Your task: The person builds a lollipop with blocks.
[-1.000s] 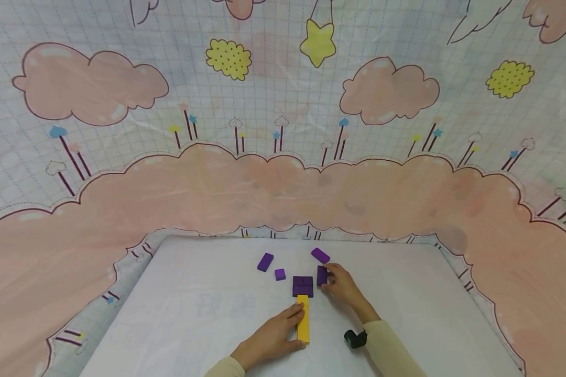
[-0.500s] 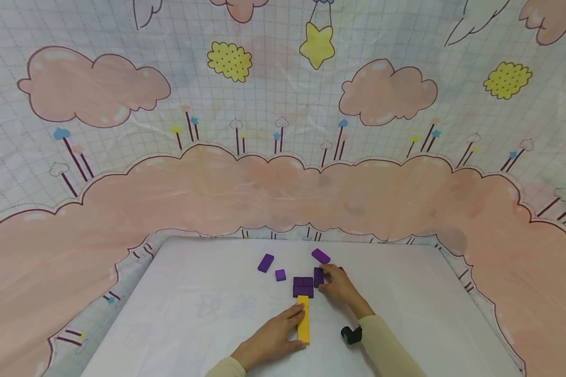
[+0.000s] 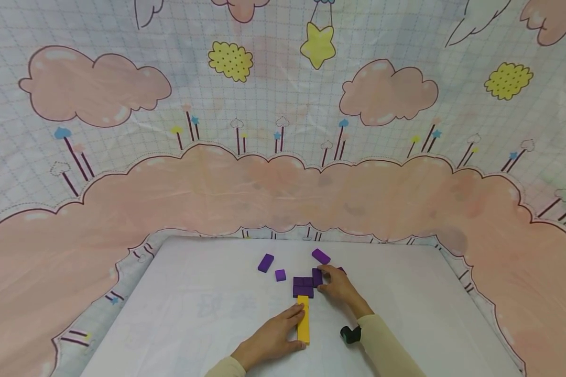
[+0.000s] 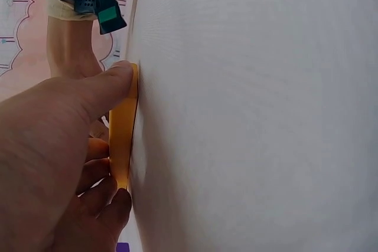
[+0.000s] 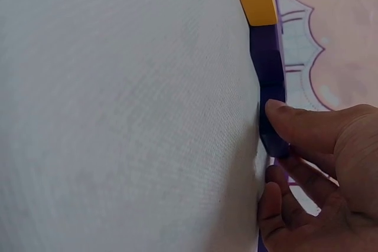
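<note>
In the head view a group of purple blocks (image 3: 303, 287) lies flat at the middle of the white table, edges together. My right hand (image 3: 339, 285) pinches a purple rectangular block (image 3: 317, 278) between thumb and fingers, against the group's right side. The right wrist view shows the thumb on that dark purple block (image 5: 273, 125), in line with the others. Below the group runs a yellow bar (image 3: 303, 320), apparently of more than one block. My left hand (image 3: 274, 333) grips it, thumb at its near end and fingers along its left side and top, as the left wrist view also shows.
Loose purple blocks lie beyond the group: one (image 3: 265, 263) at the left, a small cube (image 3: 280, 275), and one (image 3: 320, 256) at the back right. Another purple block (image 3: 342, 270) is mostly hidden behind my right hand. A patterned cloth (image 3: 283, 193) rises behind the table.
My right hand has slid its purple block leftward until it meets the group. A block behind that hand has come partly into sight. The left hand and yellow bar stay put.
</note>
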